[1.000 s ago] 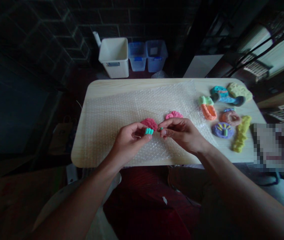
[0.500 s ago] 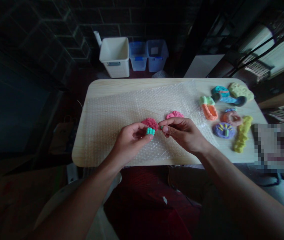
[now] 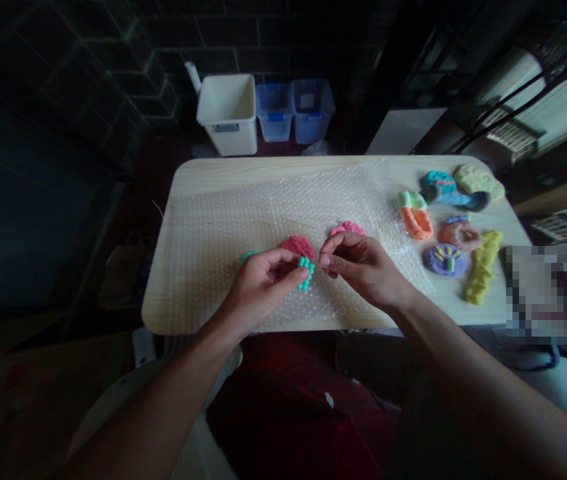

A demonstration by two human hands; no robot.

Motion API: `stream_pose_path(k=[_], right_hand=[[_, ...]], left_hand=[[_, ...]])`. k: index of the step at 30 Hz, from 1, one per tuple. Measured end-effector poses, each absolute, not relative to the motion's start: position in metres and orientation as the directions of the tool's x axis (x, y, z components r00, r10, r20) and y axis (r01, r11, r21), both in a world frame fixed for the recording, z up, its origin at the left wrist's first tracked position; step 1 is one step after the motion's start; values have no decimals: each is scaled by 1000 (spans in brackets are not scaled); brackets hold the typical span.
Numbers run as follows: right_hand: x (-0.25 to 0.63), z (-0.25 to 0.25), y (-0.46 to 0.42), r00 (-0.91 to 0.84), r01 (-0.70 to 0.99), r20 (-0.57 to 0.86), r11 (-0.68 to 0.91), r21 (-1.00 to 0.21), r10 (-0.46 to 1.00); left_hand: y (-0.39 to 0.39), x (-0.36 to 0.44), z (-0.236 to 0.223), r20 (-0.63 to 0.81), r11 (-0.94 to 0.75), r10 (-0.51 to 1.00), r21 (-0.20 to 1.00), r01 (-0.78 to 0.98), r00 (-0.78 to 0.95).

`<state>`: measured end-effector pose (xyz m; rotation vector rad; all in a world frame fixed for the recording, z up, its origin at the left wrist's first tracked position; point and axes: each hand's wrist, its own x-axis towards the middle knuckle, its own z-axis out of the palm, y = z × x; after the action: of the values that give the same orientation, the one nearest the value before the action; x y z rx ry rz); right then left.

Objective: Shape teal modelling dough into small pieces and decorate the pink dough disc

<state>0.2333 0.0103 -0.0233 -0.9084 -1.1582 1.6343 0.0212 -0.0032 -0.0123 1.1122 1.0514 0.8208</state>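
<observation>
The left hand (image 3: 258,283) pinches a knobbly green piece (image 3: 305,273), probably light, soft and best held by its edge, beside the right hand (image 3: 369,270), fingertips narrowly set, contents indeterminable, before a red lump (image 3: 297,247) on bubble wrap (image 3: 223,230).

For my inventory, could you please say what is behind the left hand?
Parts of a green lump, a red lump and bubble wrap show; whatever the left hand covers is hidden.

left forearm (image 3: 183,393): bare, tapering | right forearm (image 3: 468,373): bare, tapering | fingers (image 3: 339,264): bare
</observation>
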Motion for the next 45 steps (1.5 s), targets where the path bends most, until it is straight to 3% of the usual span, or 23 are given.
stream_pose_path(k=[11, 18, 27, 31, 38, 45], right_hand=[[231, -22, 11, -306, -251, -166, -248, -936, 938], [234, -27, 10, -259, -234, -98, -161, -959, 961], [229, -21, 11, -291, -295, -198, -285, -912, 936], [230, -21, 10, -267, -212, -262, -321, -923, 928], [233, -27, 9, -244, -137, -120, -157, -978, 962], [231, -26, 9, -300, -247, -133, -211, -946, 945]], left_hand=[[-4, 21, -12, -250, 260, 919, 966, 7, 306], [-4, 19, -12, -233, 245, 920, 970, 4, 315], [-4, 20, -13, -264, 276, 910, 961, 9, 319], [-4, 20, -13, -269, 276, 914, 961, 20, 305], [-4, 20, -13, -259, 266, 916, 964, 21, 306], [-4, 19, -12, -267, 276, 909, 961, 19, 318]])
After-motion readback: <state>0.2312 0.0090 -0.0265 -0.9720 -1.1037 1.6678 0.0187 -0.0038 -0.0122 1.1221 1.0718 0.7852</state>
